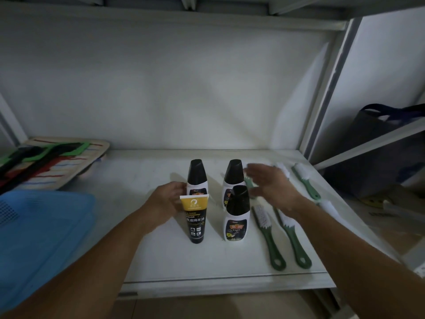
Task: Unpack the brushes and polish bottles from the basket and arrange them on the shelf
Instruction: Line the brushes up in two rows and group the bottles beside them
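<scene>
1. While the left hand (169, 199) is curling its fingers around the back-left polish bottle (197, 178), pinching its white body low down, a yellow-and-black tube (194, 218) is standing cap-down just in front of that bottle, touching or nearly touching the same hand.
2. The right hand (272, 184) is hovering with fingers spread and flat, gripping nothing, just right of the back-right polish bottle (232, 178).
3. A third polish bottle (236, 214) is standing upright in front of the back-right one, all of them resting on the white shelf (161, 256).
4. Two green-handled brushes (268, 236) are lying side by side right of the bottles, handles pointing toward the front edge; another brush (305, 181) is lying farther back at right, and more are partly hidden under the right hand.
5. A blue basket (43, 229) is sitting at the left edge, well apart from the bottles, its inside not visible.
</scene>
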